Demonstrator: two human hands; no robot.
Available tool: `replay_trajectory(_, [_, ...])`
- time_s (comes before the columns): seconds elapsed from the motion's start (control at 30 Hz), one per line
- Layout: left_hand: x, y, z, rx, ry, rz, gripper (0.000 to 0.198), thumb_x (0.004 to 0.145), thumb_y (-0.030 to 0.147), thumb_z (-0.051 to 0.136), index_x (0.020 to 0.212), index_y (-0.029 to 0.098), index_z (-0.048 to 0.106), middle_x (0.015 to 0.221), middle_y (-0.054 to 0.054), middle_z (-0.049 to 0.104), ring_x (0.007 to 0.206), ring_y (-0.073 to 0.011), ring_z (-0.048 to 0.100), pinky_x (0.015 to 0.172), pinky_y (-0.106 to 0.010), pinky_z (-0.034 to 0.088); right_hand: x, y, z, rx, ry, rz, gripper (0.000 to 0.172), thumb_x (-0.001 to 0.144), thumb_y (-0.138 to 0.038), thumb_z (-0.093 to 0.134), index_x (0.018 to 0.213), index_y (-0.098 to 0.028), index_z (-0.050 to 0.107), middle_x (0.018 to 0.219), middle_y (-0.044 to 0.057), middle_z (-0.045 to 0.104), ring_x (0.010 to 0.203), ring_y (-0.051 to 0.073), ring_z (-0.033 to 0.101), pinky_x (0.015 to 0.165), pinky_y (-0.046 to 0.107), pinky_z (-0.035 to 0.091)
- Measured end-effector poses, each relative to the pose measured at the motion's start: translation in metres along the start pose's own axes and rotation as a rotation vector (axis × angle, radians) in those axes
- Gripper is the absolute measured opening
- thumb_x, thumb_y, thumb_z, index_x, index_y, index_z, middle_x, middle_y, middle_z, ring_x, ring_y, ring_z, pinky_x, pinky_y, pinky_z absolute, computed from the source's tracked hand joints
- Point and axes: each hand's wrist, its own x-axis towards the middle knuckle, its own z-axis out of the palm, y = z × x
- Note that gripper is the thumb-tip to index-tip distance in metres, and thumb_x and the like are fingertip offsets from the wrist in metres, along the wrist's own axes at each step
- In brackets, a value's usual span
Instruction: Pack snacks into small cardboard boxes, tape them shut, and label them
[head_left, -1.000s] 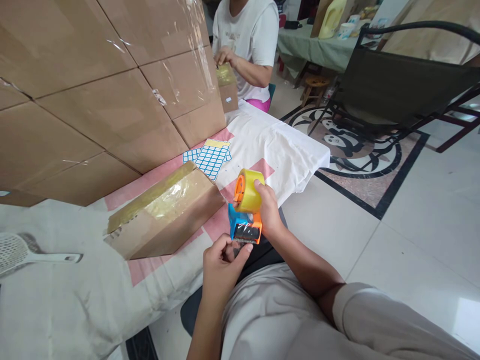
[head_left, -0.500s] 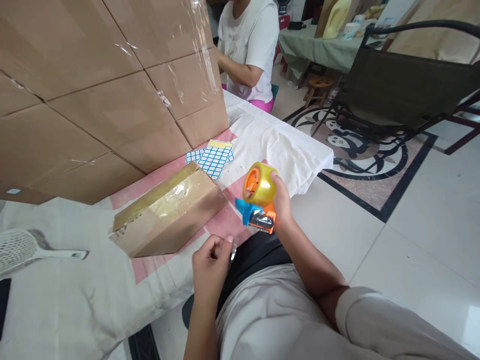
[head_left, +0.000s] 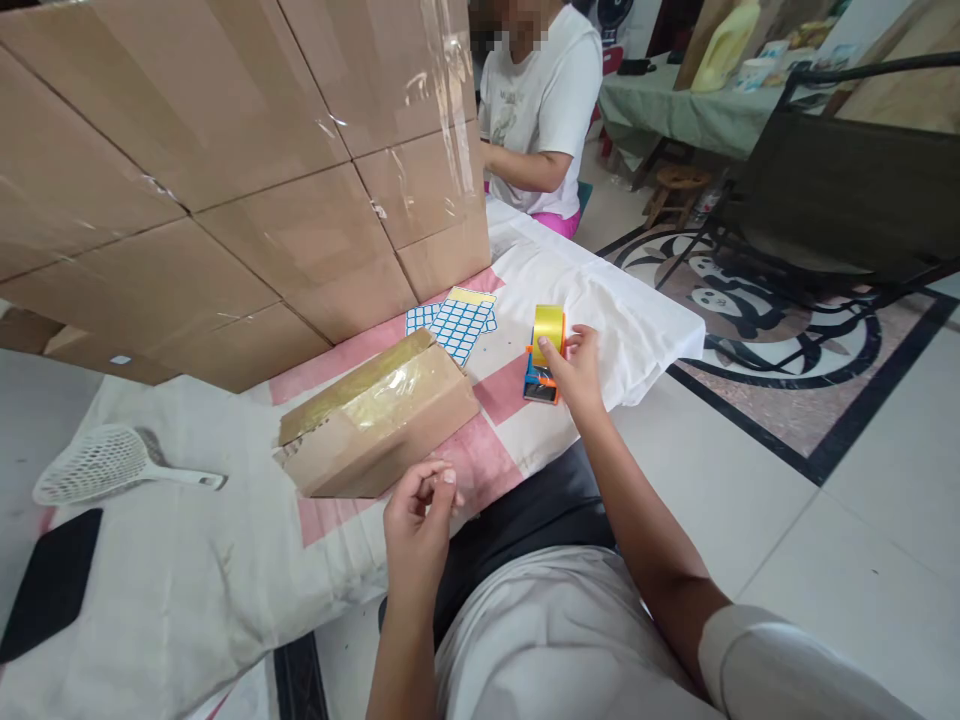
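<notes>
A tape dispenser point(head_left: 551, 325) with yellow tape, orange frame and blue part rests on the cloth-covered table. At its right side is my right hand point(head_left: 577, 375), thumb over the tape and the other fingers loosened off to the right. My left hand point(head_left: 420, 505) is raised near the table's front edge with its fingers curled together; anything between them is too small to make out. Just beyond it lies a long cardboard box point(head_left: 382, 420), its top covered with shiny yellowish tape. Sheets of blue-bordered labels point(head_left: 461, 325) lie behind the box.
Stacked, taped cartons point(head_left: 292, 220) form a wall at the back left. A white slotted skimmer point(head_left: 112, 465) and a black flat object point(head_left: 52, 580) lie at left. Across the table sits a person in a white shirt point(head_left: 551, 100). A dark folding chair point(head_left: 855, 180) stands at right.
My right hand has lowered the tape dispenser onto the table and loosened its fingers. A shiny scrap at my left fingertips no longer shows. The view has shifted left.
</notes>
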Motion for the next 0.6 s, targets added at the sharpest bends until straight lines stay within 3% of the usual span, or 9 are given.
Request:
replay_trajectory(0.07, [-0.001, 0.001, 0.001, 0.026, -0.041, 0.003, 0.023, 0.091, 0.041, 0.065, 0.095, 0.018, 0.067, 0.065, 0.003, 0.061, 0.059, -0.0109, 0.057, 0.059, -0.021, 0.045, -0.029, -0.022, -0.017, -0.114, 0.157, -0.173, 0.057, 0.077, -0.051, 0.072, 0.120, -0.021, 0.049, 0.110, 0.010, 0.057, 0.108, 0.029, 0.056, 0.094, 0.046, 0.048])
replay_trajectory(0.1, [-0.002, 0.002, 0.002, 0.041, -0.056, 0.009, 0.023, 0.091, 0.041, 0.065, 0.095, 0.018, 0.066, 0.065, 0.003, 0.061, 0.059, -0.0111, 0.057, 0.059, -0.022, 0.045, -0.044, -0.035, -0.023, -0.084, 0.096, -0.301, 0.049, 0.080, -0.045, 0.071, 0.117, -0.022, 0.051, 0.107, 0.009, 0.057, 0.104, 0.027, 0.056, 0.093, 0.046, 0.048])
replay_trajectory(0.2, [-0.007, 0.006, 0.004, 0.088, -0.098, 0.057, 0.022, 0.093, 0.040, 0.062, 0.097, 0.019, 0.066, 0.068, 0.002, 0.063, 0.062, -0.0123, 0.058, 0.062, -0.023, 0.047, -0.088, -0.071, -0.034, 0.046, -0.421, -0.609, 0.028, 0.082, -0.032, 0.072, 0.106, -0.025, 0.061, 0.097, 0.006, 0.059, 0.093, 0.024, 0.055, 0.084, 0.042, 0.049])
replay_trajectory(0.23, [-0.008, 0.007, 0.004, 0.113, -0.107, 0.087, 0.021, 0.093, 0.039, 0.062, 0.098, 0.020, 0.066, 0.070, 0.001, 0.065, 0.065, -0.0128, 0.060, 0.065, -0.024, 0.048, -0.100, -0.080, -0.034, 0.053, -0.533, -0.644, 0.020, 0.083, -0.029, 0.072, 0.101, -0.025, 0.064, 0.094, 0.005, 0.059, 0.092, 0.024, 0.054, 0.083, 0.041, 0.049])
replay_trajectory(0.3, [-0.010, 0.009, 0.001, 0.156, -0.112, 0.142, 0.020, 0.093, 0.039, 0.062, 0.099, 0.020, 0.066, 0.079, -0.001, 0.068, 0.072, -0.0141, 0.062, 0.071, -0.025, 0.049, -0.117, -0.093, -0.034, 0.026, -0.590, -0.676, 0.005, 0.087, -0.022, 0.068, 0.091, -0.025, 0.067, 0.089, 0.006, 0.058, 0.092, 0.023, 0.052, 0.081, 0.040, 0.048])
replay_trajectory(0.37, [-0.009, 0.009, -0.006, 0.146, -0.135, 0.130, 0.023, 0.091, 0.039, 0.064, 0.104, 0.020, 0.065, 0.084, -0.002, 0.070, 0.077, -0.0158, 0.064, 0.073, -0.027, 0.051, -0.128, -0.101, -0.038, 0.017, -0.572, -0.753, 0.010, 0.091, -0.017, 0.062, 0.088, -0.025, 0.068, 0.086, 0.005, 0.060, 0.090, 0.023, 0.052, 0.080, 0.042, 0.047])
replay_trajectory(0.47, [-0.004, 0.003, -0.022, 0.141, -0.205, -0.001, 0.044, 0.087, 0.040, 0.067, 0.125, 0.020, 0.058, 0.080, 0.000, 0.070, 0.074, -0.0174, 0.066, 0.069, -0.028, 0.051, -0.132, -0.111, -0.054, 0.133, -0.537, -0.839, 0.017, 0.089, -0.014, 0.062, 0.096, -0.028, 0.069, 0.082, 0.004, 0.060, 0.085, 0.023, 0.053, 0.077, 0.043, 0.047])
replay_trajectory(0.53, [-0.001, -0.002, -0.033, 0.184, -0.141, -0.024, 0.045, 0.085, 0.039, 0.068, 0.124, 0.018, 0.060, 0.073, 0.001, 0.067, 0.068, -0.0169, 0.064, 0.064, -0.027, 0.049, -0.125, -0.123, -0.067, 0.242, -0.530, -0.774, 0.018, 0.089, -0.015, 0.064, 0.098, -0.030, 0.069, 0.080, 0.004, 0.058, 0.084, 0.023, 0.053, 0.076, 0.043, 0.047])
replay_trajectory(0.6, [0.000, -0.002, -0.040, 0.178, 0.074, 0.065, 0.031, 0.086, 0.039, 0.066, 0.107, 0.018, 0.067, 0.067, 0.002, 0.063, 0.063, -0.0151, 0.059, 0.062, -0.026, 0.046, -0.109, -0.140, -0.075, 0.316, -0.593, -0.683, 0.013, 0.090, -0.018, 0.066, 0.093, -0.030, 0.071, 0.081, 0.004, 0.059, 0.084, 0.023, 0.054, 0.078, 0.043, 0.047])
